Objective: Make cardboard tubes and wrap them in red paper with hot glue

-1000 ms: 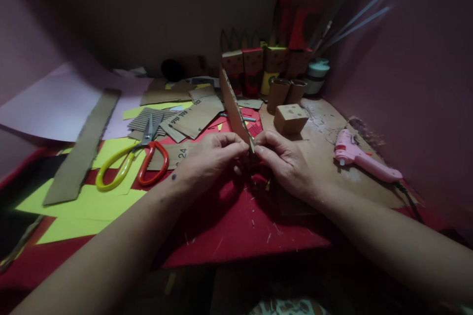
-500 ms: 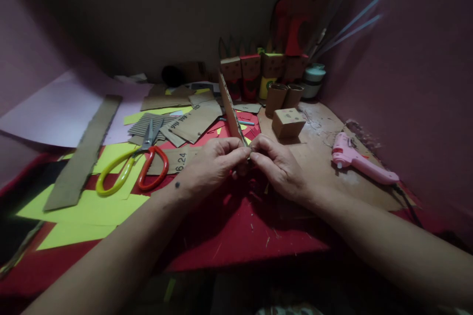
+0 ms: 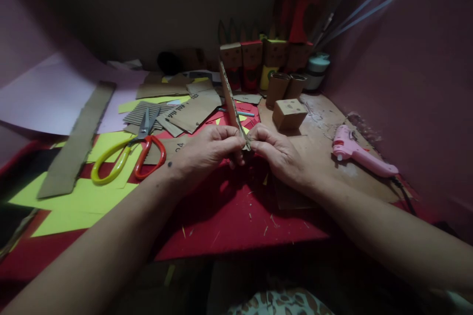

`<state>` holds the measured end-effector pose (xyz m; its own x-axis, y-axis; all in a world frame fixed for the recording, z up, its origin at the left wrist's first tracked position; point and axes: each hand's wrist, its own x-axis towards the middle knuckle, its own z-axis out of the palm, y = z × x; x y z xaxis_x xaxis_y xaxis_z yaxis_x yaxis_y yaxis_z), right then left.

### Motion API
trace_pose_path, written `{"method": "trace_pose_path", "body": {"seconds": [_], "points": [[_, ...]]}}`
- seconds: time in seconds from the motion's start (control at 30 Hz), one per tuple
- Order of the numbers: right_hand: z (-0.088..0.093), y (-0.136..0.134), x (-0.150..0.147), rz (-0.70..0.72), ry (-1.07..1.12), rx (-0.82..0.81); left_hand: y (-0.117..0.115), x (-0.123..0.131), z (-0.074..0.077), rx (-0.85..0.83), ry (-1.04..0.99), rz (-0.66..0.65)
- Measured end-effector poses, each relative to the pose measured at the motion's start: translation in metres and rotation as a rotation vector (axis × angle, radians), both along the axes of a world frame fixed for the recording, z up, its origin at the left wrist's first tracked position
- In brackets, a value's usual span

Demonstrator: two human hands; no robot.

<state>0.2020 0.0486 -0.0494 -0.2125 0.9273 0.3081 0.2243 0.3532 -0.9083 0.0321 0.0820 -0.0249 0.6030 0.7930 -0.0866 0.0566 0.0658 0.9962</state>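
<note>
A narrow strip of cardboard [image 3: 229, 101] stands on edge, its near end pinched between my two hands above the red tabletop. My left hand [image 3: 218, 146] grips it from the left, thumb and fingers closed near the end. From the other side my right hand [image 3: 275, 150] pinches the same end, which looks bent or frayed at the fingertips. To the left lie scissors [image 3: 129, 150] with one yellow and one red handle, blades spread. A small cardboard box [image 3: 289, 114] with dots on it sits beyond my right hand.
A pink glue gun [image 3: 360, 151] lies on a cardboard sheet at right, its cord trailing. Yellow paper [image 3: 66, 219] and a long cardboard strip [image 3: 79, 140] cover the left. Behind stand cardboard figures [image 3: 252, 61], two cardboard tubes [image 3: 278, 91] and a jar [image 3: 318, 71].
The view has tilted slightly, so the table sits a little higher in it. Both hands still pinch the strip, and its near end now shows more between the fingers.
</note>
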Motion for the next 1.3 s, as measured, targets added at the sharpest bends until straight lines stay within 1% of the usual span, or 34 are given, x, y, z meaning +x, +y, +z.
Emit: {"method": "trace_pose_path", "body": {"seconds": [0.2, 0.33, 0.43, 0.57, 0.73, 0.9, 0.97, 1.03, 1.17, 1.3], "points": [[-0.002, -0.002, -0.001, -0.023, -0.031, 0.02, -0.001, 0.002, 0.008, -0.008, 0.081, 0.005], [-0.002, -0.003, -0.002, -0.063, -0.077, 0.107, -0.001, 0.003, 0.013, 0.002, 0.113, 0.004], [-0.002, -0.003, -0.002, -0.085, -0.095, 0.155, 0.001, 0.001, 0.011, 0.001, 0.097, -0.004], [-0.002, 0.0, -0.001, -0.076, -0.093, 0.129, 0.004, -0.001, 0.007, -0.024, 0.075, -0.005], [-0.002, 0.0, 0.0, -0.051, -0.096, 0.171, 0.004, -0.002, 0.009, -0.046, 0.045, 0.007], [-0.001, -0.002, -0.001, -0.088, -0.106, 0.25, 0.01, -0.003, 0.007, -0.086, 0.0, -0.014], [-0.001, -0.002, -0.002, -0.105, -0.092, 0.248, 0.011, -0.004, 0.006, -0.092, -0.023, -0.001], [-0.002, -0.001, -0.001, -0.107, -0.065, 0.225, 0.011, -0.004, 0.006, -0.054, 0.002, 0.008], [-0.002, -0.001, -0.001, -0.064, -0.03, 0.191, 0.004, -0.002, 0.01, 0.115, 0.17, -0.013], [-0.001, -0.002, 0.001, -0.032, -0.011, 0.148, -0.003, 0.0, 0.015, 0.233, 0.288, -0.015]]}}
